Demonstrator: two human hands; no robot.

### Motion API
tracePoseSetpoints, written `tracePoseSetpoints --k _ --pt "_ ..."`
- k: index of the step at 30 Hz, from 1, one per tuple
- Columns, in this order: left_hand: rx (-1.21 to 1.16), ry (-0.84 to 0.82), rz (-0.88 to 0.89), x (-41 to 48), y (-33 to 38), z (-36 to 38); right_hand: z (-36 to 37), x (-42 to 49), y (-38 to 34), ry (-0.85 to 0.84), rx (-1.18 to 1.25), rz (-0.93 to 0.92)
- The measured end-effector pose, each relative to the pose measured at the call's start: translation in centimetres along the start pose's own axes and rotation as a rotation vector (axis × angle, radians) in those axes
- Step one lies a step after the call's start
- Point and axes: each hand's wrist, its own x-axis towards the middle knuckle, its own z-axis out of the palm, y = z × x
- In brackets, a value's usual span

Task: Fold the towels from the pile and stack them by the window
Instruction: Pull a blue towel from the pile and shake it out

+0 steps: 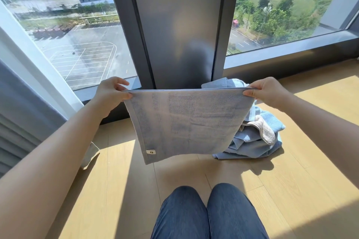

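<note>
Both bare forearms reach forward at about equal height. The left hand [111, 93] pinches the upper left corner of a pale grey-blue terry towel [186, 122], thumb on the near face and curled fingers behind. The right hand [266, 92] grips the upper right corner in the same manner, thumb toward the viewer.

The towel hangs in the air between the two hands, in front of the dark matte metal window pillar [178, 25]. Its top edge is pulled taut and level, and two layers of hem show along that edge. The cloth is looped and soft, with a flat woven border down the left side and a small white label [151, 151] near the lower left corner. The bottom edge hangs free above the floor.

A crumpled pile of light blue towels [258, 136], with one beige piece on top, lies on the pale wooden plank floor [291, 180] to the right, partly hidden behind the held towel and near the window frame. Sun and shadow fall in bands across the planks. Two knees in blue denim [209, 213] show at the bottom. A grey pleated curtain [17, 106] hangs at the left.
</note>
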Motion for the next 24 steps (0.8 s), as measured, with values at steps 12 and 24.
tracePoseSetpoints --k 12,24 --pt "0.584 -0.067 0.059 2.8 -1.2 -3.1 0.6 4.0 -4.2 -0.116 -0.478 -0.192" --pt "0.639 0.067 0.083 7.1 -8.2 -4.1 9.5 11.2 -5.0 -0.038 0.179 -0.034"
